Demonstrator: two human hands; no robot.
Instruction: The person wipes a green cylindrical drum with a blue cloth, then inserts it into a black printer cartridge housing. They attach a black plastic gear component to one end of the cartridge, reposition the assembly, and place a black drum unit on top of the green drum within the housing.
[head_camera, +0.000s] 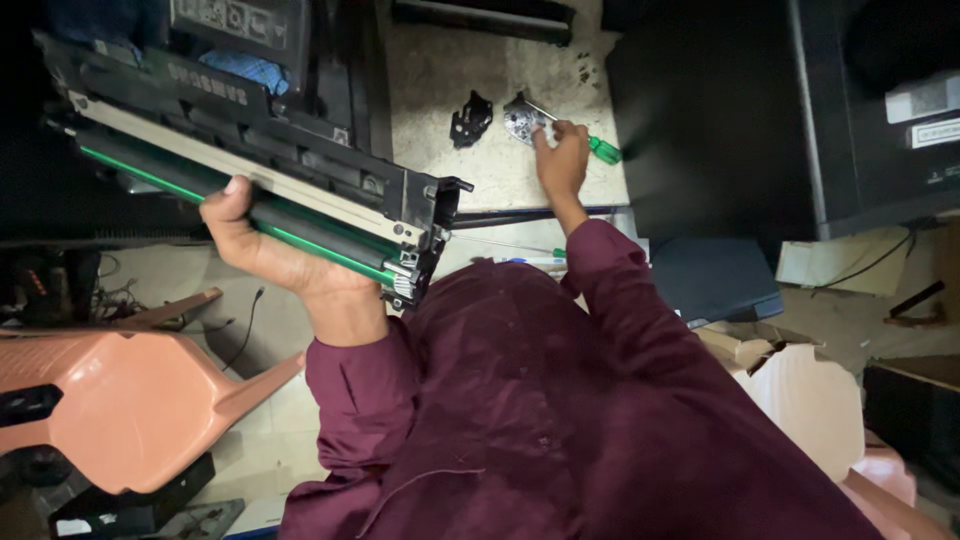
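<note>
My left hand (250, 235) grips a long black toner cartridge (260, 165) from below; the cartridge has a green drum along its lower edge and a pale metal strip, and it is held up at an angle in front of me. My right hand (560, 160) reaches forward onto the stone worktop (440, 70), its fingers on a small silver metal part (520, 122). A green-handled screwdriver (603, 150) lies right beside that hand. A small black plastic piece (470, 118) lies just left of the metal part. Both arms wear maroon sleeves.
A large black machine (720, 110) stands at the right of the worktop, and more black equipment (240, 25) sits at the upper left. A salmon plastic chair (110, 400) is at the lower left. Cardboard and a cable lie on the floor at the right.
</note>
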